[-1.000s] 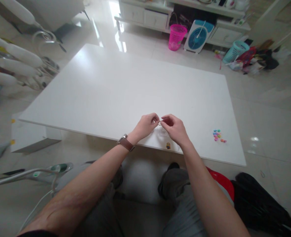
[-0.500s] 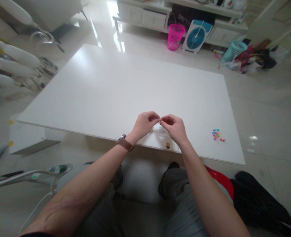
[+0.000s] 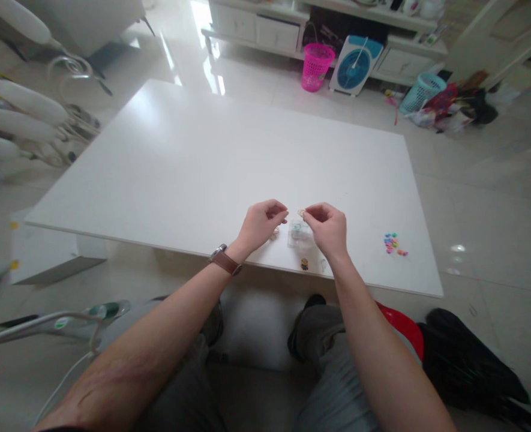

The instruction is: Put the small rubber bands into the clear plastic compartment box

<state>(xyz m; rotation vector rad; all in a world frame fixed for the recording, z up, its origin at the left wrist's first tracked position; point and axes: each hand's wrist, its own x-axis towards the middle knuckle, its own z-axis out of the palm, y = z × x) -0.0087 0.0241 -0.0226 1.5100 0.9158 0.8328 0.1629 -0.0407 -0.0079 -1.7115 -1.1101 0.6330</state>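
Note:
My left hand [image 3: 261, 222] hovers over the near edge of the white table [image 3: 202, 162], fingers pinched on something too small to make out. My right hand [image 3: 329, 228] is a short way to its right, pinching a small ring-shaped bead [image 3: 301, 212] at the fingertips. Between and below the hands lies a small clear packet [image 3: 298, 234] with tiny pieces in it. A tiny dark and yellow charm [image 3: 305, 264] rests at the table's front edge. A brown-strapped watch [image 3: 224, 259] sits on my left wrist.
A little heap of coloured beads [image 3: 393, 243] lies on the table to the right. On the floor beyond stand a pink basket [image 3: 316, 66], a blue fan [image 3: 354, 58] and a teal basket [image 3: 420, 92]. A red stool [image 3: 404, 333] and black bag [image 3: 467, 366] are beside my knees.
My hands were touching at the fingertips; they have drawn apart, uncovering the clear packet, and the right hand now holds the small ring by itself.

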